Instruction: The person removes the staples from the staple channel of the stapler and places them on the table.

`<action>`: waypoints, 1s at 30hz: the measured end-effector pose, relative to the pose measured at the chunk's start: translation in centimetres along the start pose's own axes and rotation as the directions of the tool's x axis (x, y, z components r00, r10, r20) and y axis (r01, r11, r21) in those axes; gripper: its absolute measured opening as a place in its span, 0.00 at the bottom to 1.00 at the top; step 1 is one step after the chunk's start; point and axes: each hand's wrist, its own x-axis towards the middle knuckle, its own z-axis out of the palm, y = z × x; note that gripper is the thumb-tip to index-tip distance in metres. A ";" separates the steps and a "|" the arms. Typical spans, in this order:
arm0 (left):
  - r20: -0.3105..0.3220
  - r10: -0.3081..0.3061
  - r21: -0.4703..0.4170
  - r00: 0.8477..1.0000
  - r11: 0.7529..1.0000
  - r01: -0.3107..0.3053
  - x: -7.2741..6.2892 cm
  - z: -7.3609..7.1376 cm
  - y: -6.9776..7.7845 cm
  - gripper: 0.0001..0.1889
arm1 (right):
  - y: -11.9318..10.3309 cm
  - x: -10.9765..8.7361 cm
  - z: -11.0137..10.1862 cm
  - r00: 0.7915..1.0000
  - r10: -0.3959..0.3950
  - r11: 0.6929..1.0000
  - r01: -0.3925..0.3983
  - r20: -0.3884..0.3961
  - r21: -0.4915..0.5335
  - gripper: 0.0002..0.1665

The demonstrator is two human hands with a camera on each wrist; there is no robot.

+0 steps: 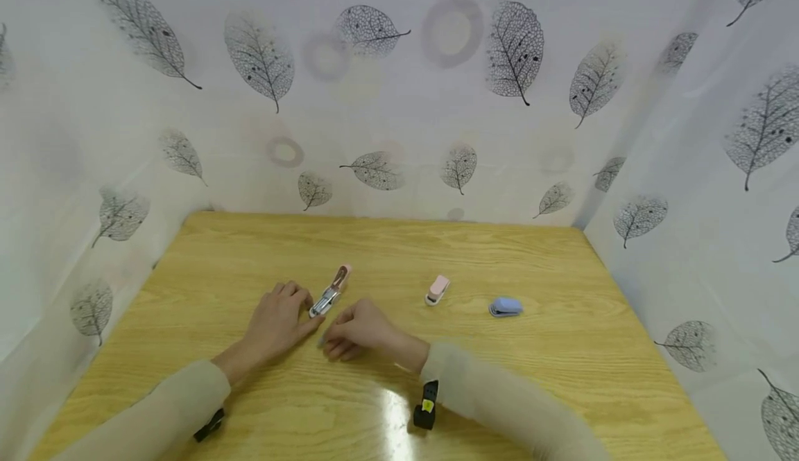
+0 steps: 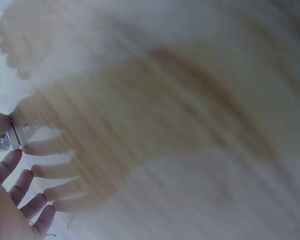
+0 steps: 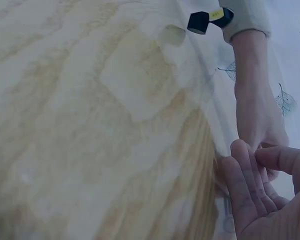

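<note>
Head view: an opened stapler lies on the wood-grain table, its metal channel exposed and its near end partly masked by fingertips. The left hand is at the stapler's near left, pinching that end lightly between thumb and index finger; the left wrist view catches only a pale piece of it at the frame's edge, the rest out of shot. Just to the near right of the stapler, the right hand has its fingers bent and grips a small grey piece, blurred and mostly covered, so its shape is hard to make out. In the right wrist view the thumb and fingers screen whatever is between them. Well right of the opened stapler sits a pink stapler, and farther right a blue stapler, its details too small to read. Nearer than the stapler, both sleeves run out of frame at the bottom, and the left one partly hides a black wrist device.
</note>
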 end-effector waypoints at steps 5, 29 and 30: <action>0.014 -0.007 -0.010 1.000 1.000 0.007 0.1 0.1 -0.2 0.17 | 0.1 0.0 1.1 1.000 0.015 1.000 -0.015 0.025 0.012 0.08; 0.028 -0.028 -0.019 0.999 0.999 0.029 0.0 -0.3 0.0 0.16 | 1.2 -2.0 -0.4 0.997 -0.082 0.994 0.082 -0.002 -0.067 0.07; 0.029 -0.030 -0.017 0.999 0.999 0.030 0.0 -0.3 0.0 0.16 | 1.3 -2.3 -0.8 0.995 -0.101 0.991 0.101 0.002 -0.083 0.08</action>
